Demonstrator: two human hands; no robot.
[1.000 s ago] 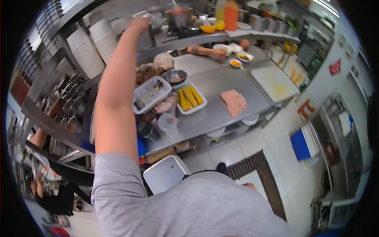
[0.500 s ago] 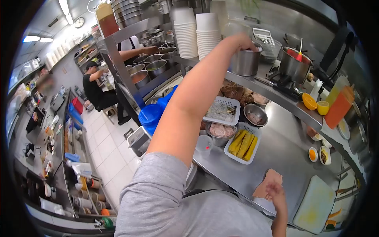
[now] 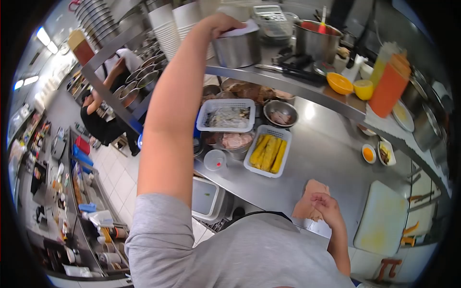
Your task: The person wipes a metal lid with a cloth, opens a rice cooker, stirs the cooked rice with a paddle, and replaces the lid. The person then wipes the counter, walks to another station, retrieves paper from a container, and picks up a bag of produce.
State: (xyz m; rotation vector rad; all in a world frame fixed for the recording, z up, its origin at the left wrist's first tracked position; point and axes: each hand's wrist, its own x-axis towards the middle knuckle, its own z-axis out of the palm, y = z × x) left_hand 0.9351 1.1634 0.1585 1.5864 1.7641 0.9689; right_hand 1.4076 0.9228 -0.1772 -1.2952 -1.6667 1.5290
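Note:
My left hand [image 3: 222, 23] reaches up to a steel pot [image 3: 237, 50] on the raised shelf. Its fingers are closed at the edge of a thin white sheet [image 3: 241, 30] over the pot's mouth; the pot's contents are hidden. Low on the right, my right hand [image 3: 328, 209] is just over a flat slab of raw meat [image 3: 307, 200] on the steel counter [image 3: 317, 144]. Its fingertips are drawn together, and anything between them is too small to make out. I cannot tell whether they touch the meat.
Around the counter stand a basket of yellow strips [image 3: 267, 154], a basket of translucent food [image 3: 226, 116], a steel bowl [image 3: 281, 114] and a cutting board [image 3: 382, 218]. The shelf holds squeeze bottles [image 3: 390, 85] and a red-filled pot [image 3: 317, 43]. Two people are at the left.
The view has shifted. My left hand now shows a white sheet at its fingers above the pot, and my right hand's fingers have drawn together over the meat.

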